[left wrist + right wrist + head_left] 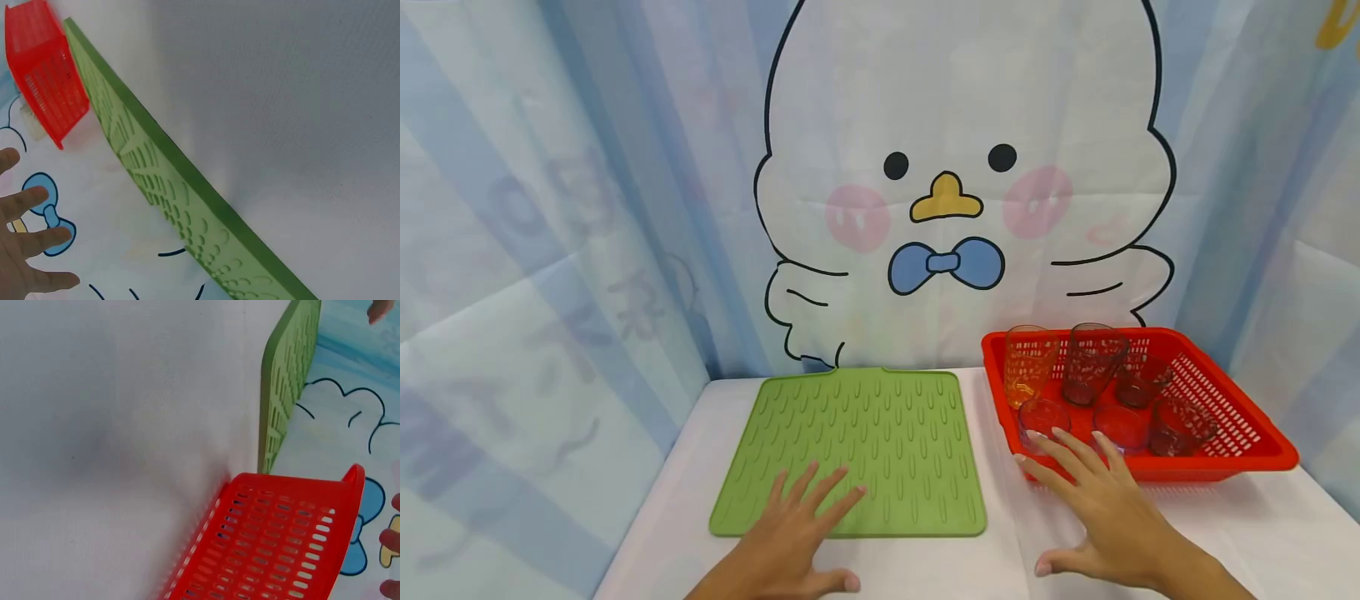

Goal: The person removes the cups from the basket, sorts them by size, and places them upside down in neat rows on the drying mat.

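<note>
My left hand [793,533], fingers spread, hovers by the front edge of a green ridged drying mat [865,454] and holds nothing. The right hand [1101,517] is also spread and empty, in front of a red plastic basket [1247,467]. Its fingertips overlap the basket's near rim in the head view; whether they touch it I cannot tell. Several clear glasses stand in the basket, among them a tall glass [1030,367] at the back left, another tall glass [1092,367] beside it, and a handled glass cup [1176,429] at the right.
A white table [940,571] carries the mat on the left and the basket on the right. Behind it hangs a curtain [955,108] printed with a white cartoon bird, and blue-striped cloth [512,333] closes in the left side.
</note>
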